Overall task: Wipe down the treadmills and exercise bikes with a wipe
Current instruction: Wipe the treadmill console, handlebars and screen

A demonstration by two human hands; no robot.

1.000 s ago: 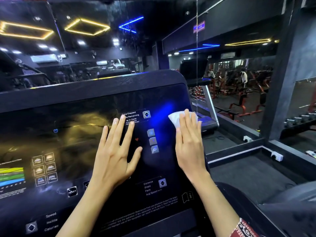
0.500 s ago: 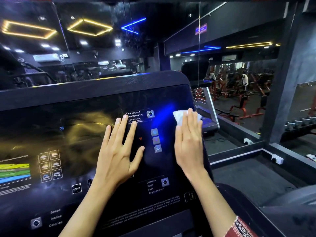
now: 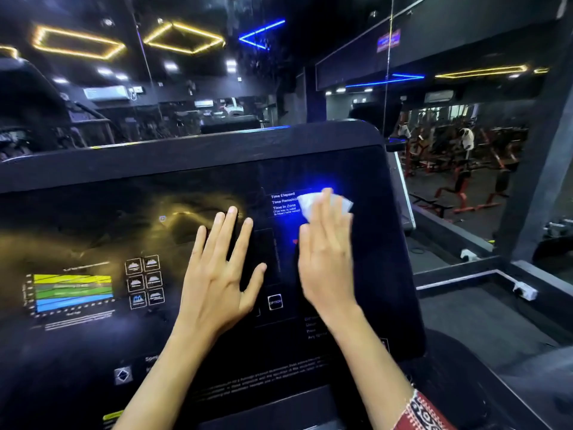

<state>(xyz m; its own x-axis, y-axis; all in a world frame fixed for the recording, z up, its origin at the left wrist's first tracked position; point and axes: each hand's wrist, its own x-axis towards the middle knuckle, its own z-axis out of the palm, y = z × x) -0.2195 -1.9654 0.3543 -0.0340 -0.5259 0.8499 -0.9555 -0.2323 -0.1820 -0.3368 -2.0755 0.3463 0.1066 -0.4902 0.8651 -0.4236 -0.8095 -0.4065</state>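
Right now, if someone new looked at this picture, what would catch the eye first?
Two bare hands lie flat on the dark treadmill console in the middle: the left hand rests bare, and the right hand presses a white wipe just below a bright blue glare. A yellow, green and blue chart sits at the console's lower left, and yellow ceiling light outlines shine at upper left.

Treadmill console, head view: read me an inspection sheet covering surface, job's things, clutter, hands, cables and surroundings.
Surface: dark glossy treadmill console with glare patches; printed labels and program icons show.
Job's things: white wipe pressed on the console's upper right, by the "Time Elapsed" label.
Clutter: nothing seen.
Hands: left hand flat on the console, fingers spread, holding nothing; right hand flat on the wipe, fingers straight.
Cables: nothing seen.
Surroundings: red-framed gym machines to the right; wall sockets near floor level.
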